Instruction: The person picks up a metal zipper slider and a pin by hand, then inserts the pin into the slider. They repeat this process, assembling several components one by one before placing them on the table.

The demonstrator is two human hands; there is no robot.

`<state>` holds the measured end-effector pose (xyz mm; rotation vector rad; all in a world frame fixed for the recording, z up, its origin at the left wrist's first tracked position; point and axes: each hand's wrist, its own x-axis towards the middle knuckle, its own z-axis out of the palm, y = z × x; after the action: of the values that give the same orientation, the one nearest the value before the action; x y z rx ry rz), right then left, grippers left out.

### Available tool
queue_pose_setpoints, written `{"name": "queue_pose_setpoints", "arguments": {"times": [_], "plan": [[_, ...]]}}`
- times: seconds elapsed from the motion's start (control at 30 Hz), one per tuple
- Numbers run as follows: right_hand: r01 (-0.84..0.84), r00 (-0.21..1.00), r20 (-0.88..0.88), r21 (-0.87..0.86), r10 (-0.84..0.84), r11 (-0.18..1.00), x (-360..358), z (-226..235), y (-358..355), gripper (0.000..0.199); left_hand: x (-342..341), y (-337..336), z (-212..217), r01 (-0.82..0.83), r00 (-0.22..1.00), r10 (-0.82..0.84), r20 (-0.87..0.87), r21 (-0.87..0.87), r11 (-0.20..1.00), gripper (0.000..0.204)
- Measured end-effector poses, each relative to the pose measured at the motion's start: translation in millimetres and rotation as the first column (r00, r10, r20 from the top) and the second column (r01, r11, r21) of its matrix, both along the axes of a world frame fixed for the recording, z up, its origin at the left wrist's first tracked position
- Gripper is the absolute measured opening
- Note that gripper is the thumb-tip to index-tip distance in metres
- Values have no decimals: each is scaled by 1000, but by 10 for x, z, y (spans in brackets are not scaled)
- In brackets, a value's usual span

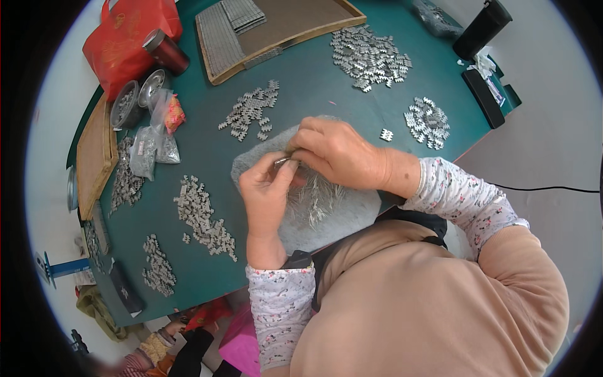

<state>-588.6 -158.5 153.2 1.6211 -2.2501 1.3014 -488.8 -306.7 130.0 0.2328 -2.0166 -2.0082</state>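
Note:
My left hand (265,182) pinches a small shiny metal piece (281,161) between thumb and forefinger. Curled over from the other side, my right hand (336,151) meets it with closed fingertips. What the right fingers grip is hidden. Both hands are above a grey fuzzy cloth (361,207). Below them on the cloth lies a loose heap of thin metal pins (319,204). A small square notched metal piece (386,135) lies alone to the right, near a round pile of similar pieces (427,122).
Piles of notched grey pieces (370,56) are spread over the green table (301,81). A wooden-framed tray (286,41) holds grey strips at the back. On the left are a red bag (135,41), a dark red tumbler (166,53) and plastic bags (144,151). A black bottle (482,30) stands far right.

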Motion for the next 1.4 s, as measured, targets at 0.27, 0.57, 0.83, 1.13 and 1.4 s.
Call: {"name": "queue_pose_setpoints", "arguments": {"times": [0.27,0.57,0.83,1.13,1.4], "plan": [[-16,976,-218,-130,-13,991,119,-5,-104,30,5,-52,-38,8,999,10,-40,420,907,14],[-104,994,-17,121,107,987,-481,-30,-575,21,25,-277,-54,-195,975,222,7,507,840,17],[79,935,-337,502,111,861,-467,-152,-826,14,2,-293,6,-261,953,302,22,563,784,31],[118,967,-253,488,11,865,-509,-146,-856,18,20,-336,-55,-175,975,222,-13,570,803,40],[18,979,-192,421,69,907,-525,74,-602,16,5,-298,-51,-196,973,232,11,581,790,30]]}}
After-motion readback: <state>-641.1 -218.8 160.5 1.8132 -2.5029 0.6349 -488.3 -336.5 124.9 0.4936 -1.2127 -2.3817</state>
